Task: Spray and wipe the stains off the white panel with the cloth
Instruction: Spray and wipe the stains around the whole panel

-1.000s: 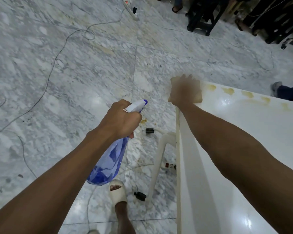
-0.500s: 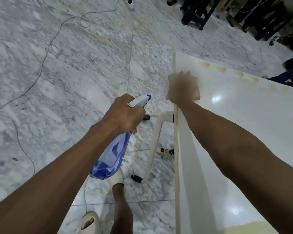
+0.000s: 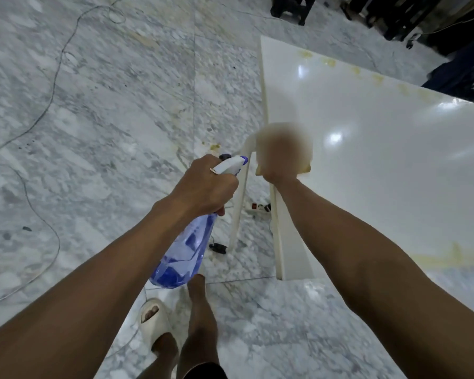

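A glossy white panel [image 3: 381, 165] with bright light reflections fills the frame from 1 to 4 o'clock; dull yellowish stains [image 3: 329, 62] mark its far edge. A soft, pale yellow cloth [image 3: 301, 132], blurred, lies on its left edge. At centre, a spray bottle [image 3: 185, 250] of clear blue-tinted plastic has a smooth white plastic head. The floor [image 3: 107, 119] is polished grey-white marble. At 6 o'clock, a matt cream slipper [image 3: 153, 321].

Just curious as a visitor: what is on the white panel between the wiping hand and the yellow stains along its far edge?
In the head view, nothing: bare glossy panel with light glare lies between the right hand and the stains.
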A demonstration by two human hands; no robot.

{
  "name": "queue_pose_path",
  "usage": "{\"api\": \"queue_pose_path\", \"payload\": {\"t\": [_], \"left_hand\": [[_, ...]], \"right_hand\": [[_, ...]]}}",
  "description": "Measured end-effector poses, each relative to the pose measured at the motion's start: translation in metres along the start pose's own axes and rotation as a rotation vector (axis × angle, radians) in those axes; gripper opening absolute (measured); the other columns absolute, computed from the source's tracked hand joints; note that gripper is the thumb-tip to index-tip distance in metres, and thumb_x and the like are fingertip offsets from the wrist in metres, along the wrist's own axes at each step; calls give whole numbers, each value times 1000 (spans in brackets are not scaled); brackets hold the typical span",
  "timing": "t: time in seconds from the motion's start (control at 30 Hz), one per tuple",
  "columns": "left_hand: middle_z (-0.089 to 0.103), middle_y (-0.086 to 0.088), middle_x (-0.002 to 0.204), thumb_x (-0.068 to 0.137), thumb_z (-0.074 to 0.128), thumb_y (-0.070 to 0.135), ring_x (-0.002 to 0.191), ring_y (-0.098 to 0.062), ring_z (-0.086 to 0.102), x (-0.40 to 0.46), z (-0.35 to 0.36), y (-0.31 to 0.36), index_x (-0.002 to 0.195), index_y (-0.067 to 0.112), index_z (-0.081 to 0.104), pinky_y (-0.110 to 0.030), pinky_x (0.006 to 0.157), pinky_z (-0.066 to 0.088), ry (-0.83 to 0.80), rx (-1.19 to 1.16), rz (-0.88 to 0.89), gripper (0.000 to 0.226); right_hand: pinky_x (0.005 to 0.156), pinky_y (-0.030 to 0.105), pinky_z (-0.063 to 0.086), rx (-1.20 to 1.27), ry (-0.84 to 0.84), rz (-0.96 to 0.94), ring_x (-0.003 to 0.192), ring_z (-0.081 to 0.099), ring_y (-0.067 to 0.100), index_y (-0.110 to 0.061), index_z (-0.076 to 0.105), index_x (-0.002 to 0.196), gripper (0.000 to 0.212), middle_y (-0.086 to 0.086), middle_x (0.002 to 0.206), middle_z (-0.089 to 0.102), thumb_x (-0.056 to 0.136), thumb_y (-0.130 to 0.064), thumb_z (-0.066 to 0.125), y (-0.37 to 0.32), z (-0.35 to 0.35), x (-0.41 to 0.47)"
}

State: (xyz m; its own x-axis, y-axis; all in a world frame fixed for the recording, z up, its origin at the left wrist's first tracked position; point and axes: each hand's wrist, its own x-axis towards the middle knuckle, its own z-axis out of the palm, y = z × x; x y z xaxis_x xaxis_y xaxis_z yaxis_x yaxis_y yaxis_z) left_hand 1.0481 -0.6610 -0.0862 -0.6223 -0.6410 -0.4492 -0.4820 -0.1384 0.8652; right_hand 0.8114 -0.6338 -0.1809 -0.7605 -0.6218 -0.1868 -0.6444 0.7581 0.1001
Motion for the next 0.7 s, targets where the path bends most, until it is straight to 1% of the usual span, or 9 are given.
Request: {"api": "queue_pose_path", "payload": {"t": [0.03,0.1,0.2,0.27,0.33,0.4,0.5,0.63,0.7], "left_hand": [[66,-39,97,92,54,5,39,-20,53,-6,5,-3,95,-15,63,-25,40,45,-11,-3,6,23],[64,-42,99,91,53,6,48,-30,61,-19,14,-9,97,-16,63,-26,40,47,-36,-31,14,25],[65,-40,105,79,56,20,77,-50,69,-36,23,-15,105,-14,64,-25,42,48,-66,-89,9,44],[65,-39,105,72,52,27,84,-50,70,-45,29,-21,111,-11,65,-28,45,50,-75,-98,6,57],[66,-37,105,71,52,29,83,-49,71,-54,34,-29,116,-8,64,-30,47,52,-81,-96,4,59],[67,-31,104,71,53,31,74,-42,71,-63,39,-36,120,0,64,-29,47,52,-82,-105,-9,59],[69,-26,101,70,54,31,56,-27,65,-79,50,-43,114,2,65,-27,47,50,-70,-95,-25,54],[70,-25,98,72,54,31,44,-21,61,-107,63,-51,106,1,65,-30,50,51,-62,-70,-27,47],[71,-26,94,71,53,30,46,-22,61,-123,75,-51,105,-2,64,-34,53,54,-77,-49,-21,48]], "right_hand": [[102,34,38,3,-1,17,137,41,21,-26,57,125,37,-15,131,48,90,-36,60,5,4,-9],[113,45,35,22,2,-31,140,37,23,-20,50,141,52,-1,150,45,92,-35,57,16,14,-30],[121,51,12,100,99,-105,153,12,29,-10,14,158,70,9,166,14,100,-35,44,27,31,-56],[122,52,7,124,105,-110,154,6,28,-7,6,158,72,9,167,7,102,-36,40,34,38,-74],[122,53,8,120,96,-110,154,5,28,-6,6,158,73,10,167,8,101,-35,41,41,43,-93],[122,53,8,131,101,-109,154,5,28,-7,6,158,73,9,167,8,101,-33,42,48,47,-110],[123,52,6,138,88,-108,155,3,27,-7,4,159,73,8,168,6,101,-33,41,57,52,-137],[124,51,5,155,83,-129,155,1,28,-8,1,158,73,8,168,2,101,-31,41,70,60,-177],[123,52,5,158,87,-137,154,1,29,-8,2,159,74,9,168,3,101,-31,42,80,64,-199]]}}
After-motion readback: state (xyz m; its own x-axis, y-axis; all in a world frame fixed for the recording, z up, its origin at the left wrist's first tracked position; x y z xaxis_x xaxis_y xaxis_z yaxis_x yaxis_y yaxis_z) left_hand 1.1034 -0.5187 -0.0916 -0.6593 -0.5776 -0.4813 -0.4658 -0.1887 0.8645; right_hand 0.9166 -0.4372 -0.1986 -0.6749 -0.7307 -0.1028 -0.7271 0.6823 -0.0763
